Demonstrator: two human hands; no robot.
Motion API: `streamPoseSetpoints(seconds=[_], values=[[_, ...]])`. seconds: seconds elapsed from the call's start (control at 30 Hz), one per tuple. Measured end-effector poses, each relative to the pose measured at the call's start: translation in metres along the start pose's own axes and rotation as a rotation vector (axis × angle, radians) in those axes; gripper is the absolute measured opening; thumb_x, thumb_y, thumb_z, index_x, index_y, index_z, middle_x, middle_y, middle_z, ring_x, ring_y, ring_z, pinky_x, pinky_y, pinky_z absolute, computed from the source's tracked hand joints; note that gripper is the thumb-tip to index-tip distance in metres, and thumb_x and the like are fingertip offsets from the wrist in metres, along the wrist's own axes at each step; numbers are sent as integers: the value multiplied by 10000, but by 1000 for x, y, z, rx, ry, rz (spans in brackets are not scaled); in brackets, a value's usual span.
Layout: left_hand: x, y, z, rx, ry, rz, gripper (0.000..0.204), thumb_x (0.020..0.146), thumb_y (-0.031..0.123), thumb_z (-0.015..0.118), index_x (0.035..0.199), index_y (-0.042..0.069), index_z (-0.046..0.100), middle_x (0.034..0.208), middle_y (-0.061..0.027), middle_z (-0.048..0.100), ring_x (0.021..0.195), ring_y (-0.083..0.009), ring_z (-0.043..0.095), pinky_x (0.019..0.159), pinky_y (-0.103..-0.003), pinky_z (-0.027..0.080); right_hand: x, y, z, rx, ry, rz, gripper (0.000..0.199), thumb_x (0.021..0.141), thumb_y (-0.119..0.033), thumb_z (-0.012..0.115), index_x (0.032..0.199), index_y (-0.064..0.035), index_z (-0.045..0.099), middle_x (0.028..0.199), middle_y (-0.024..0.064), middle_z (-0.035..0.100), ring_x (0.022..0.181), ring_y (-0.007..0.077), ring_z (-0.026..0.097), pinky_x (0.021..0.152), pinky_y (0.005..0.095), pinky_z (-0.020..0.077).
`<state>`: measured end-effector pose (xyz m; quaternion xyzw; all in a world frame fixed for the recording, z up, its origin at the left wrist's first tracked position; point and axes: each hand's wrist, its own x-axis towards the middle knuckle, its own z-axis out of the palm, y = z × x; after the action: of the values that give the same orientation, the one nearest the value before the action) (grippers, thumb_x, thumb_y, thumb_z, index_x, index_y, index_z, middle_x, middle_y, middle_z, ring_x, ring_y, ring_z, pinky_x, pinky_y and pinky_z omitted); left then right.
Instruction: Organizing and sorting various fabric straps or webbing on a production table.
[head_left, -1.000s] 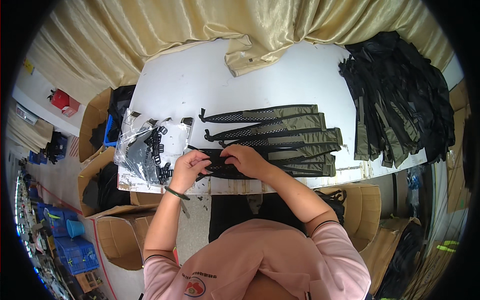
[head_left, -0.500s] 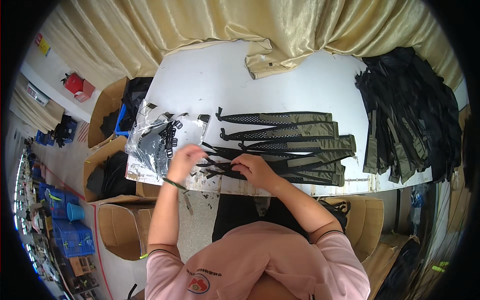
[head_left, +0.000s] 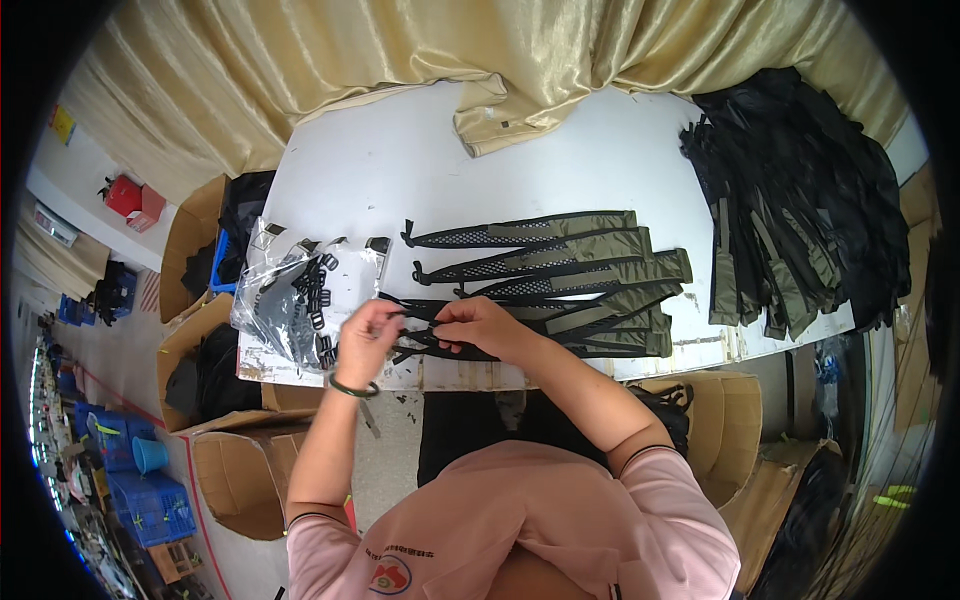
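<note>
- The left hand (head_left: 366,338) and the right hand (head_left: 478,325) are both pinching the narrow black webbing end (head_left: 420,335) of one olive-green and black mesh padded strap (head_left: 560,330), which is lying at the near edge of the white table (head_left: 400,170).
- The left hand's fingers are curling shut around the webbing tip, with the wrist, wearing a green bangle (head_left: 352,388), bending upward from a forearm coming in from below.
- The right hand is closing over the same webbing just to the right of the left hand, knuckles up, with its fingertips pointing toward the left hand; whether a small buckle is sitting between the two hands cannot be told.
- Counting the straps fanned out beyond and to the right of the grip: about five or six olive and black straps (head_left: 540,255) are lying overlapped, the exact number being hard to tell where they are stacking.
- Just to the left of the left hand, one clear plastic bag (head_left: 290,300) is lying open, holding many small black plastic buckles (head_left: 315,295), too many and too small to count.
- Far to the right of the grip, one large heap of black and olive straps (head_left: 800,200) is resting on the table's end.
- Beyond the grip, at the table's far edge, one gold-coloured curtain (head_left: 480,60) is hanging, with its hem spilling onto the tabletop.
- Below and to the left of the hands, several brown cardboard boxes (head_left: 220,460) are standing on the floor.
</note>
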<state>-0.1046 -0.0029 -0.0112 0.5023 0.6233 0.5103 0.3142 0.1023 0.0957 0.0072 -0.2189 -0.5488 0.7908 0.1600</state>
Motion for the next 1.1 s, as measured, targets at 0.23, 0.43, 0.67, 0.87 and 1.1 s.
streamPoseSetpoints(seconds=[0.23, 0.43, 0.67, 0.87, 1.1], values=[[-11, 19, 47, -215, -46, 66, 252, 833, -137, 561, 1039, 7, 574, 945, -43, 634, 839, -70, 596, 732, -198, 479, -8, 6, -7, 147, -45, 95, 164, 843, -169, 653, 880, -9, 662, 760, 53, 647, 675, 105, 566, 629, 237, 446], [-15, 19, 50, -302, -70, 162, 263, 815, -154, 570, 1032, -7, 567, 998, -70, 617, 896, -106, 594, 766, -218, 486, -16, -2, -9, 256, -3, 7, 156, 842, -160, 649, 855, -4, 652, 745, 46, 630, 664, 98, 549, 625, 232, 437], [-15, 32, 51, 85, 56, 358, 268, 729, -142, 649, 944, 12, 609, 972, -114, 635, 864, -201, 629, 741, -273, 510, -19, 0, 3, -9, 148, -122, 153, 870, -149, 616, 894, 2, 622, 750, 21, 602, 662, 84, 525, 631, 224, 438], [-15, 43, 52, 246, 92, 459, 260, 703, -118, 673, 922, 13, 624, 964, -123, 645, 854, -245, 638, 736, -292, 516, -19, 1, -1, 234, -2, -112, 147, 890, -150, 590, 910, -7, 615, 772, 10, 599, 688, 70, 524, 629, 223, 437], [-17, 40, 60, 113, 165, 415, 246, 711, -121, 671, 915, 8, 626, 960, -134, 646, 857, -253, 641, 739, -298, 519, -23, -2, 19, -47, 258, -262, 121, 876, -123, 588, 869, -4, 603, 756, -3, 576, 678, 55, 505, 596, 206, 414]])
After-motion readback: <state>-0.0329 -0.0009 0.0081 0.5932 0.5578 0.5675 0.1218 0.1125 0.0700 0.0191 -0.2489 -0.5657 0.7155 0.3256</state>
